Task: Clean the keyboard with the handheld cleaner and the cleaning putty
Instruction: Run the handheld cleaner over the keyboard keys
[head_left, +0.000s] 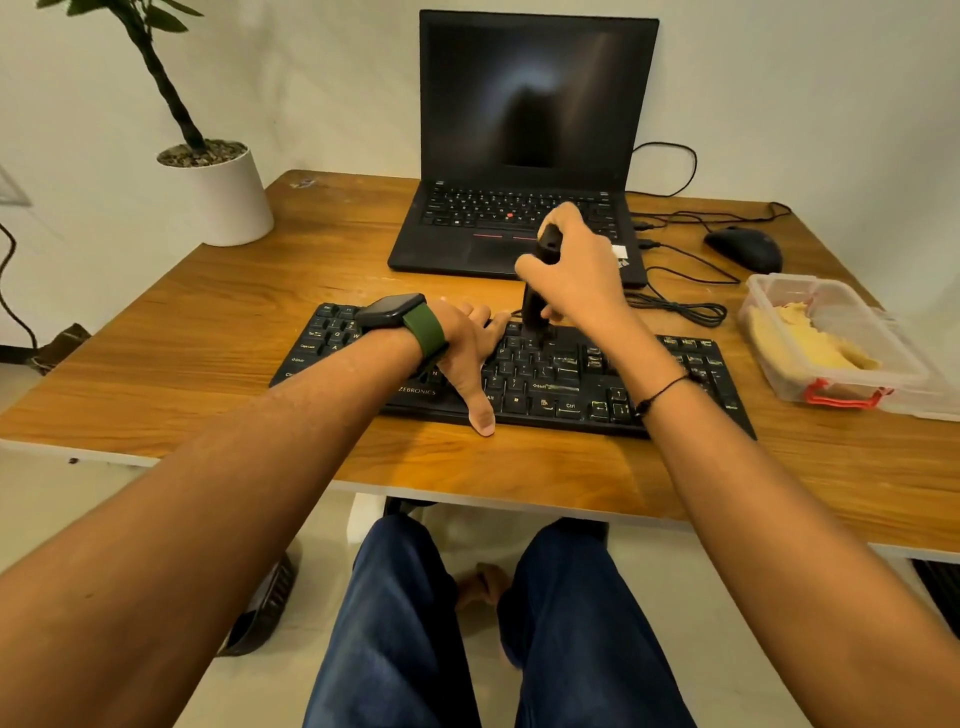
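Note:
A black keyboard (561, 382) lies near the front edge of the wooden desk. My right hand (576, 265) grips a black handheld cleaner (537, 301), held upright with its nozzle down on the keys near the keyboard's middle. My left hand (470, 348), with a green-strapped watch on its wrist, lies flat on the keyboard's left half; its fingers are straight and the thumb reaches over the front edge. Yellow cleaning putty (810, 338) sits in an open clear plastic box (872, 384) at the right.
An open black laptop (524, 156) stands behind the keyboard. A black mouse (745, 248) and several cables (685, 306) lie at the back right. A white plant pot (223, 192) stands at the desk's back left corner. My knees are under the desk (208, 338).

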